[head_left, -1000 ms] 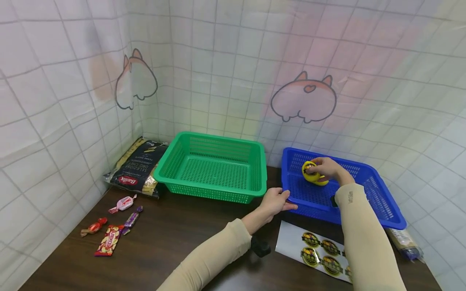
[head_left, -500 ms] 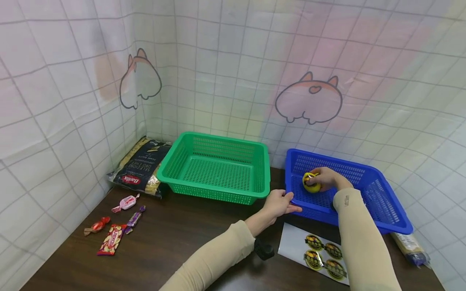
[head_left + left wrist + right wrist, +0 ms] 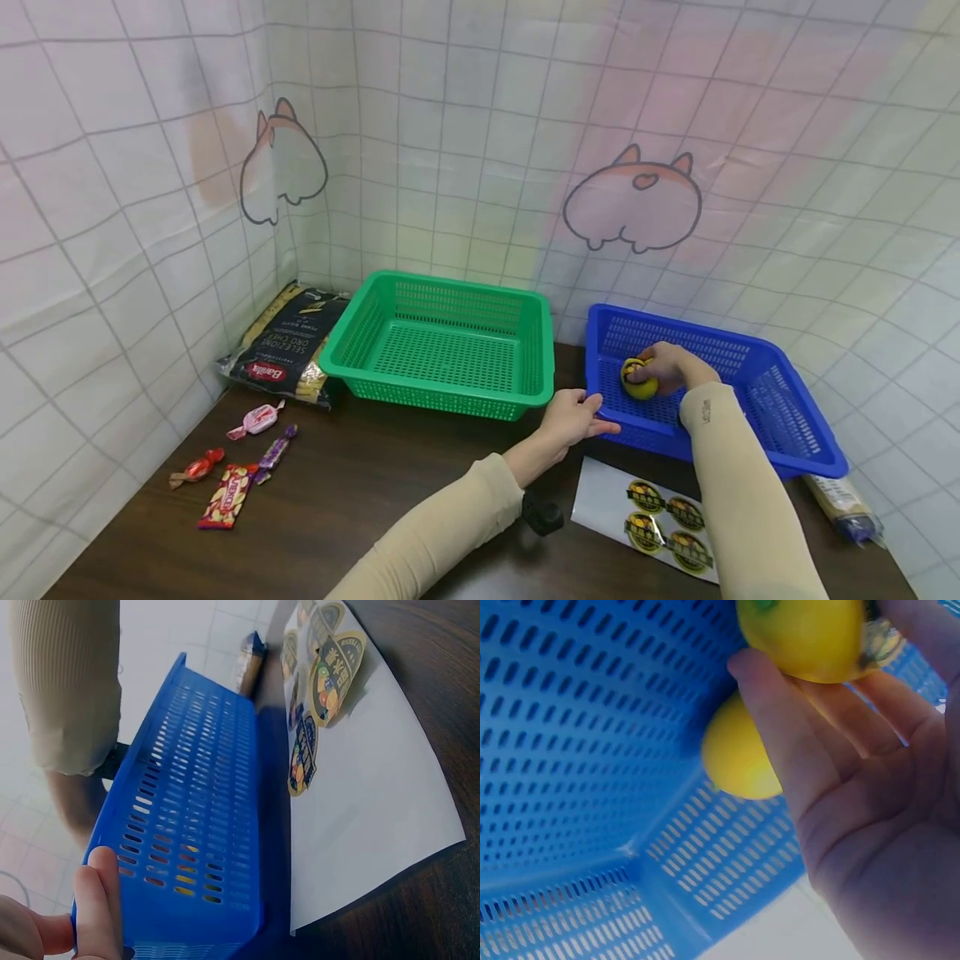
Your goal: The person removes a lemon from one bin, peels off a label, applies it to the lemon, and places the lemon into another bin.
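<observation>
My right hand (image 3: 670, 367) is inside the blue basket (image 3: 808, 408), its fingers and thumb curled round a yellow lemon (image 3: 802, 634) that carries a dark, shiny sticker. A second yellow lemon (image 3: 735, 754) lies in the basket just below it in the right wrist view; the right hand mostly hides it from the head camera. At the basket's near left corner, my left hand (image 3: 564, 421) pinches the rim between thumb and fingers. Through the slots of the basket wall (image 3: 187, 795), bits of yellow show in the left wrist view.
Left of the blue basket stands a green basket (image 3: 442, 397). A sticker sheet (image 3: 600, 496) lies in front. Several wrapped sweets (image 3: 258, 419) and a bag of penne pasta (image 3: 288, 342) are at the left. Another package (image 3: 842, 504) lies at the right.
My right hand has lowered the lemon a little toward the basket floor and covers the other lemon. The left hand keeps its grip on the rim. The head view shifted slightly.
</observation>
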The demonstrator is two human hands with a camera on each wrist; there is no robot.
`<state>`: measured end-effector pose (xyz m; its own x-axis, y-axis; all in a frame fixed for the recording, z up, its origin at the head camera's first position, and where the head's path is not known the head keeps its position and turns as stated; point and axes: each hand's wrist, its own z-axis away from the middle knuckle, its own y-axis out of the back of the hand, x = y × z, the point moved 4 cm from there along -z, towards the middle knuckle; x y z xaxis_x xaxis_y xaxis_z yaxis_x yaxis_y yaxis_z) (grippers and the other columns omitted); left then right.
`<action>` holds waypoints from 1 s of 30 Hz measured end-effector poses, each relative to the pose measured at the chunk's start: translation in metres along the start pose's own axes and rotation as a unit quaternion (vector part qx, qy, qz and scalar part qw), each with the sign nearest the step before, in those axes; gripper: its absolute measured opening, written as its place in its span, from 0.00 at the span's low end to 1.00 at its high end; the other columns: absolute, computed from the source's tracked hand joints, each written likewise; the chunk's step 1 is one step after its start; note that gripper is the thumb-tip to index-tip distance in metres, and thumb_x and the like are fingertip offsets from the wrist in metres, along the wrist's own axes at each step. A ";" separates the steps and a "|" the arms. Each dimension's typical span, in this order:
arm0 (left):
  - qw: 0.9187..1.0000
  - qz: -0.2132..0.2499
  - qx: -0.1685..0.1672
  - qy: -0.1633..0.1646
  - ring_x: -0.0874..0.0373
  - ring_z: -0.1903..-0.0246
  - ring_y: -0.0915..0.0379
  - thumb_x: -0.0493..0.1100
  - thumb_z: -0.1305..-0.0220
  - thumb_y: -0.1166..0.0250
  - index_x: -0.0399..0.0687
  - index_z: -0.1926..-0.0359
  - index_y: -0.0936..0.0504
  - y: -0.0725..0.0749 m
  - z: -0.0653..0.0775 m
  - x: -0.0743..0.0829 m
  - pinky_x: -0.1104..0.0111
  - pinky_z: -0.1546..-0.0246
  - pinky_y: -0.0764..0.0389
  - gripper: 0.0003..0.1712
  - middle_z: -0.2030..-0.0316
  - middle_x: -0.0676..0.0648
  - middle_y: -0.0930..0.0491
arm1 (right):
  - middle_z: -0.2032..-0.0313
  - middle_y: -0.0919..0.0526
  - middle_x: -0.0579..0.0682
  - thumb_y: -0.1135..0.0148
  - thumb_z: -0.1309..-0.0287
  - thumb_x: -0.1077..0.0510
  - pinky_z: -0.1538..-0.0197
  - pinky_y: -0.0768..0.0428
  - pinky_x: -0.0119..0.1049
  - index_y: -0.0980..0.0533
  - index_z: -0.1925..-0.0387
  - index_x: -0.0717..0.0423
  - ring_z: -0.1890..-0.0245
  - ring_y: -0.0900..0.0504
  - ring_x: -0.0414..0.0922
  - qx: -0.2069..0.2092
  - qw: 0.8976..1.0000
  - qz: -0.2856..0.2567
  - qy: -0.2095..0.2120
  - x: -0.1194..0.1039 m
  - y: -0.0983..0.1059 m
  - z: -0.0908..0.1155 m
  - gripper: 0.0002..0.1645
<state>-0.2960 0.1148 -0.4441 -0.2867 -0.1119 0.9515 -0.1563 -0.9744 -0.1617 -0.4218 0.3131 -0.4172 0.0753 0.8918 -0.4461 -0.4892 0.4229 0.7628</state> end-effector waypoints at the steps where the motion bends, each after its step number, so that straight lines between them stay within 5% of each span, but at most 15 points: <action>1: 1.000 -0.001 0.001 0.001 0.51 0.62 0.11 0.46 0.24 0.46 0.33 0.32 0.32 0.000 0.000 0.000 0.66 0.56 0.13 0.28 0.62 0.41 0.13 | 0.37 0.29 0.72 0.37 0.35 0.48 0.47 0.14 0.50 0.39 0.31 0.71 0.45 0.19 0.61 0.003 1.000 0.005 -0.001 -0.001 0.002 0.001 0.43; 6: 1.000 -0.002 -0.004 -0.003 0.51 0.62 0.11 0.45 0.24 0.45 0.32 0.34 0.30 0.000 -0.001 0.000 0.68 0.58 0.13 0.26 0.61 0.39 0.13 | 0.34 0.32 0.73 0.40 0.32 0.48 0.48 0.14 0.49 0.36 0.32 0.69 0.44 0.19 0.63 0.018 0.999 0.050 0.006 -0.015 0.010 0.013 0.38; 17: 1.000 0.002 -0.018 -0.012 0.51 0.60 0.11 0.46 0.24 0.46 0.33 0.34 0.30 0.000 -0.002 0.000 0.69 0.56 0.14 0.26 0.56 0.39 0.14 | 0.35 0.27 0.67 0.45 0.30 0.43 0.44 0.17 0.53 0.32 0.32 0.62 0.43 0.19 0.61 0.008 0.987 0.128 0.100 -0.058 0.013 0.042 0.35; 24: 0.999 -0.019 -0.033 -0.024 0.50 0.60 0.11 0.48 0.24 0.47 0.33 0.28 0.39 -0.001 0.000 -0.001 0.67 0.56 0.14 0.32 0.56 0.38 0.13 | 0.37 0.23 0.63 0.43 0.31 0.44 0.36 0.25 0.62 0.29 0.34 0.60 0.37 0.24 0.63 0.070 0.970 0.156 0.175 -0.096 -0.002 0.090 0.33; 30: 0.994 -0.062 -0.067 -0.061 0.48 0.62 0.11 0.47 0.22 0.50 0.33 0.37 0.29 0.004 -0.001 -0.001 0.61 0.56 0.13 0.24 0.60 0.35 0.12 | 0.41 0.19 0.63 0.42 0.31 0.47 0.42 0.19 0.56 0.28 0.35 0.62 0.43 0.18 0.60 0.129 0.956 0.138 0.223 -0.116 -0.015 0.128 0.31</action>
<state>-0.2977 0.1116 -0.4459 -0.1420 -0.0233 0.9896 -0.3099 -0.9484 -0.0668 -0.3119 0.2235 -0.3173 -0.4321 0.8423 -0.3222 -0.2012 0.2582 0.9449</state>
